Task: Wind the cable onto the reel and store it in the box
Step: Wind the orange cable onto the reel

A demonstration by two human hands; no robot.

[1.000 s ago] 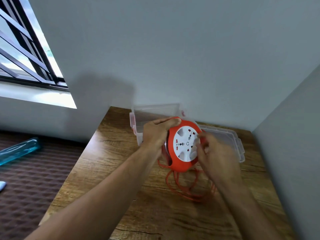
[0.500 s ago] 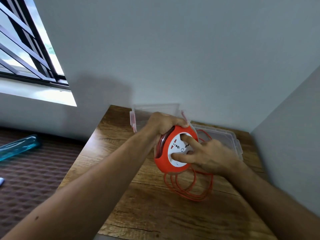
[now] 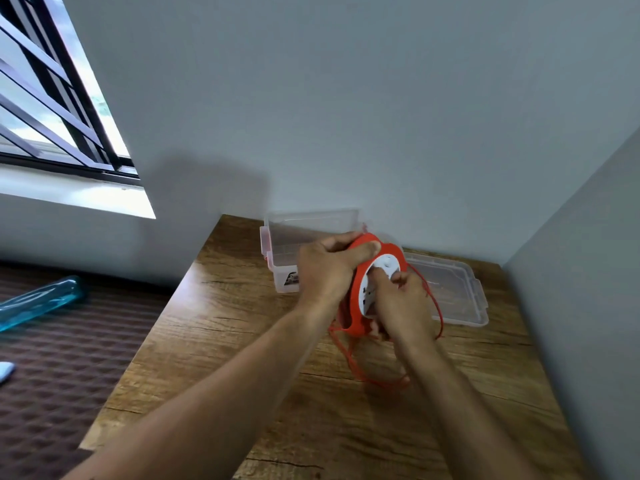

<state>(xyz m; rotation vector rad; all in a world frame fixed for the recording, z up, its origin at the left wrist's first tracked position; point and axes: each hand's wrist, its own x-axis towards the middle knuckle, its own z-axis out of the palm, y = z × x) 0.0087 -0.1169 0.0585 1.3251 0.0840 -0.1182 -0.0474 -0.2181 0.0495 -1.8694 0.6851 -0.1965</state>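
Grey walls (image 3: 346,98) meet in a corner behind a wooden table (image 3: 242,341), with a barred window (image 3: 52,98) at upper left. On the table's far edge a clear box (image 3: 287,247) stands open, and its lid (image 3: 457,292) lies flat just to the right. The left hand (image 3: 329,268) grips the orange reel (image 3: 360,296) from above, thumb over the top rim, holding it upright over the table in front of the box. The right hand (image 3: 401,303) has its fingers curled against the reel's white face; whether they pinch anything there cannot be told. Loose loops of orange cable (image 3: 381,379) hang from the reel onto the table, and one strand arcs past the right hand. Left of the table, a blue bottle (image 3: 38,303) lies on a brown mat (image 3: 69,358).
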